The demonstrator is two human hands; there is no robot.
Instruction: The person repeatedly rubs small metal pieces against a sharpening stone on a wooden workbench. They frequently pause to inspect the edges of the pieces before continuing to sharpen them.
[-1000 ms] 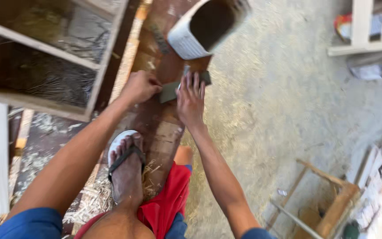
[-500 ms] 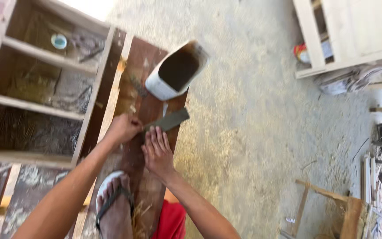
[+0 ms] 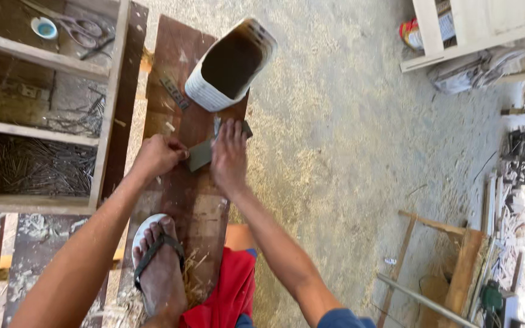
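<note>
Hands both on a flat grey rectangular metal blade (image 3: 200,155) lying on the dark brown wooden plank (image 3: 180,73). Long axis diagonal: lower-left to upper-right, far end toward the white cut-open plastic container (image 3: 229,64). Left hand (image 3: 159,155) closed around the near end; right hand (image 3: 229,155) open, palm flat, pressing the far part. Versus half a second ago: same grip, same angle; camera view shifted, sandalled foot (image 3: 159,267) fuller in frame.
</note>
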